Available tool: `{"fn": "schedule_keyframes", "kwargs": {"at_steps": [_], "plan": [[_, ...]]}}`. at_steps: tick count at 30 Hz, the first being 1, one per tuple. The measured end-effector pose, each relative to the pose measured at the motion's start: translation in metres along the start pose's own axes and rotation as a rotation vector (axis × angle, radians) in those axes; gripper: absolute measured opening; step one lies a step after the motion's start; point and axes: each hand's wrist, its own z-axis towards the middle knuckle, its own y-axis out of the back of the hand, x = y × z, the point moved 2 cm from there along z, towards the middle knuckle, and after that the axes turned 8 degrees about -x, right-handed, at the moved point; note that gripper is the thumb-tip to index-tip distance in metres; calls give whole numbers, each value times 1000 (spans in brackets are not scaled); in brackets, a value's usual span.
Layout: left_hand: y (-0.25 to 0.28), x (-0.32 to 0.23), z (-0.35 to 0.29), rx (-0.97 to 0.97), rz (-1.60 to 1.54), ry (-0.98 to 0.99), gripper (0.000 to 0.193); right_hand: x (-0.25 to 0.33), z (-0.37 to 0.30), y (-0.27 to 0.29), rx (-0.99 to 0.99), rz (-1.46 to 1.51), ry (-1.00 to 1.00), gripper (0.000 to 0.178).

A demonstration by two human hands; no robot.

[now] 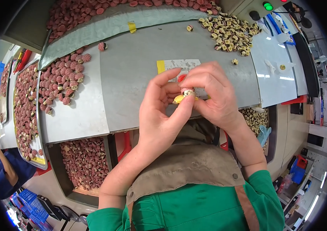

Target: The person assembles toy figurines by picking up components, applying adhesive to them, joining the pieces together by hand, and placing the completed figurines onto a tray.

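Above the front of the grey worktable, my two hands meet around one small part: a pink, bumpy, raspberry-like shell with a cream-coloured piece [187, 92] at its lower side. My left hand [157, 111] pinches it with the thumb underneath, its other fingers curled. From the other side, my right hand [219, 94] closes its fingertips over the top. Something yellow [178, 99] shows by the fingertips; I cannot tell whether it is a finger cover or tape. Behind the fingers, a white sheet with a yellow edge [160, 66] lies on the table, and a red spot shows there.
Pink cup-shaped shells [90, 17] are heaped along the back. Cream and dark pieces [228, 34] lie at the far right. Pink-and-cream parts [61, 79] are piled left, with more in a tray [27, 111] and an open drawer [84, 165]. A blue scoop [263, 134] rests in the right drawer.
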Motion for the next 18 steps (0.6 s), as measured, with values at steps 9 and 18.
{"fn": "schedule_keyframes", "kwargs": {"at_steps": [9,18], "plan": [[116,-53,-13,-350,656,-434,26,-33,-21,58,30,-330,-214,24],[339,-146,-97,-1053,1714,-284,17,-73,-31,73,111,-445,-305,24]]}}
